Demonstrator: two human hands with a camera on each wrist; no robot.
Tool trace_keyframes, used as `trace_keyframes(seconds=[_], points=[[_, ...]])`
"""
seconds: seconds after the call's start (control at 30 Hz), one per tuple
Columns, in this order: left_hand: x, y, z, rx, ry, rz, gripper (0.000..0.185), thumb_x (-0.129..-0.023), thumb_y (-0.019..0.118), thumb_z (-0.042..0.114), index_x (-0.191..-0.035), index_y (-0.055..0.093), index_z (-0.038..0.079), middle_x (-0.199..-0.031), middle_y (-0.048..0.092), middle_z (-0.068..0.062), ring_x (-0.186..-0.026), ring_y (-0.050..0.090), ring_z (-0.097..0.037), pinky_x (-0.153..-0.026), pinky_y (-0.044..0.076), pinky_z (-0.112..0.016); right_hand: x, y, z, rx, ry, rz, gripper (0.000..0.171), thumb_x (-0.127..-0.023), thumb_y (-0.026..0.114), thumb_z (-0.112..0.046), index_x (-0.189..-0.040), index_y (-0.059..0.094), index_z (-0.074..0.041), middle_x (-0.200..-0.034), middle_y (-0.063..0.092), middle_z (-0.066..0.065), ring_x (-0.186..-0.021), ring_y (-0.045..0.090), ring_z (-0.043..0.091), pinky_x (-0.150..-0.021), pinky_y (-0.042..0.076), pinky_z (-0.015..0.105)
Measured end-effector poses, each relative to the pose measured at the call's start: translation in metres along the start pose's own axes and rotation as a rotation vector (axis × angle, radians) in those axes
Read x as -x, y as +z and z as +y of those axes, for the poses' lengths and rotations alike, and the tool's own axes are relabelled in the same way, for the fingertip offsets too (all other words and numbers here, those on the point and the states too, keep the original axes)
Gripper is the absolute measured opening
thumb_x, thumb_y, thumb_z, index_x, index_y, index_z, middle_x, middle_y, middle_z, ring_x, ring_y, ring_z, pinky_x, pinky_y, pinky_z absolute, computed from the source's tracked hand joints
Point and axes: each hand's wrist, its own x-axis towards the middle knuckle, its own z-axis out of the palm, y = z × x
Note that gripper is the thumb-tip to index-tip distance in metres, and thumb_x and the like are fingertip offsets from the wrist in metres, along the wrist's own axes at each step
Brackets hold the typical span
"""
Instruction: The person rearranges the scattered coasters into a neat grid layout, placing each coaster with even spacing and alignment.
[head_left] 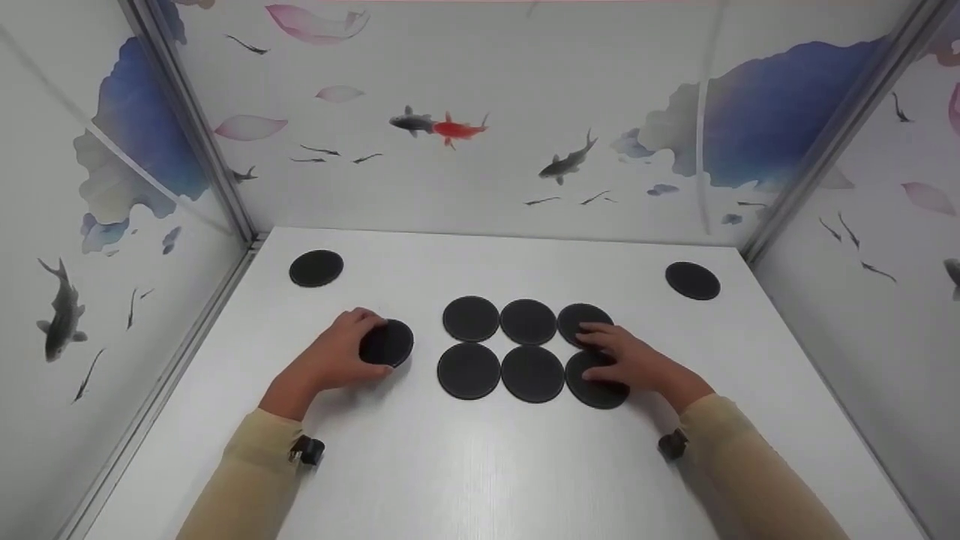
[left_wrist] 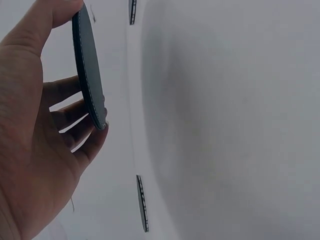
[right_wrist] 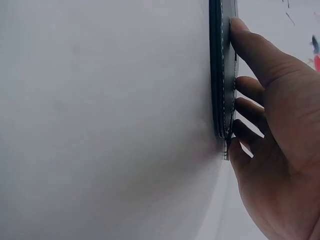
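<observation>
My left hand (head_left: 341, 351) grips a round black coaster (head_left: 387, 343) by its edge, thumb on the near side and fingers on the far side. The left wrist view shows this stitched coaster (left_wrist: 91, 70) raised off the table. Two rows of three black coasters lie side by side at the middle, among them the front centre coaster (head_left: 532, 373). Over their right end is my right hand (head_left: 634, 358). Its thumb rests on the front right coaster (head_left: 600, 394), and its fingertips are on the back right coaster (head_left: 581, 315), partly covering both.
Single black coasters lie farther back, a left one (head_left: 316, 268) and a right one (head_left: 692, 280). The white table (head_left: 480, 465) is enclosed by printed panels with fish and petals, including the back panel (head_left: 480, 195). Metal posts (head_left: 199, 127) stand at the corners.
</observation>
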Motion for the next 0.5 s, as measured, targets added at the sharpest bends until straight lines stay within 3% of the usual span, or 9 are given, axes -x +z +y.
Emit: trace_keyframes(seconds=[0.5], points=[[0.003,0.019,0.04,-0.028,0.101,-0.056,0.084,-0.086,0.093,0.047,-0.156,0.061,0.013,-0.152,0.053,-0.006,-0.134,0.055,-0.025,-0.111,0.054,-0.048,0.0,0.001,0.002,-0.01,0.002,0.005,0.076,-0.1,0.084,-0.044,-0.162,0.057,-0.01,-0.176,0.038,0.012,-0.164,0.028,0.047,-0.129,0.03,0.067]])
